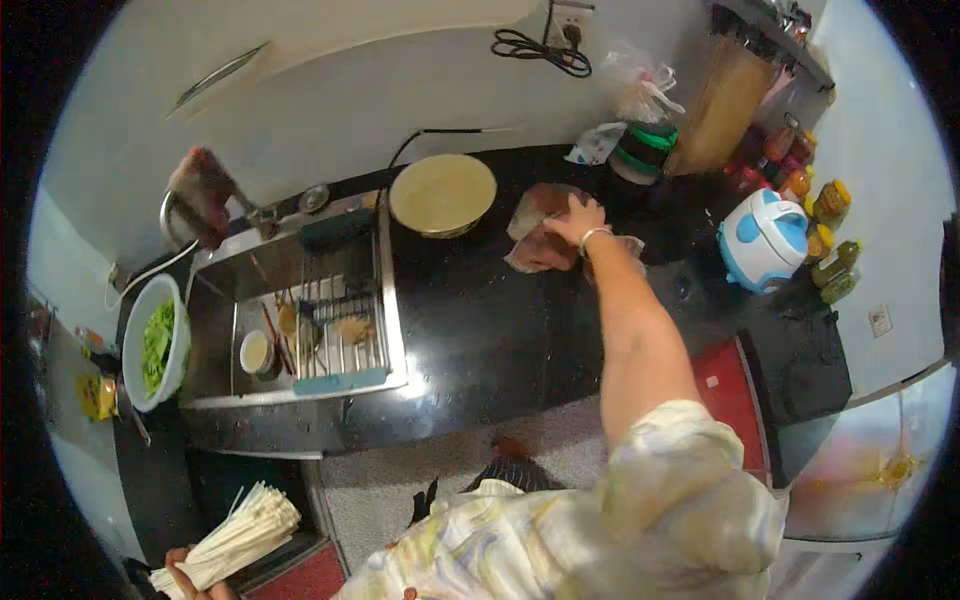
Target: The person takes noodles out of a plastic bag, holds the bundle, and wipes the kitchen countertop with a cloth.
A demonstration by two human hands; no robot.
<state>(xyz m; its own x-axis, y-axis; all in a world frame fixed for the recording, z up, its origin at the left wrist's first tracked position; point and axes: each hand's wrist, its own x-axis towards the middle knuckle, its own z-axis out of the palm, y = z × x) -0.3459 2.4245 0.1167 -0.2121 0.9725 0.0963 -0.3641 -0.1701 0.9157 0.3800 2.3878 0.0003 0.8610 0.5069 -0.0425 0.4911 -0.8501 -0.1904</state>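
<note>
My left hand point(196, 579), at the lower left edge, grips a bundle of pale dried noodle sticks point(244, 529). My right arm stretches across the black counter, and my right hand point(583, 220) lies on crumpled translucent plastic bags point(546, 244) with reddish-brown contents. Its fingers are spread over the plastic; whether they grip it cannot be seen. What the bags contain is unclear. Just left of them stands a large cream-coloured bowl point(442, 193).
A steel sink point(210, 300) holds a drying rack point(341, 382) and a small cup point(256, 352). Leafy greens fill a white basin point(180, 352) at left. To the right are a blue-and-white rice cooker point(763, 240), several jars point(831, 202) and a wooden cutting board point(720, 109).
</note>
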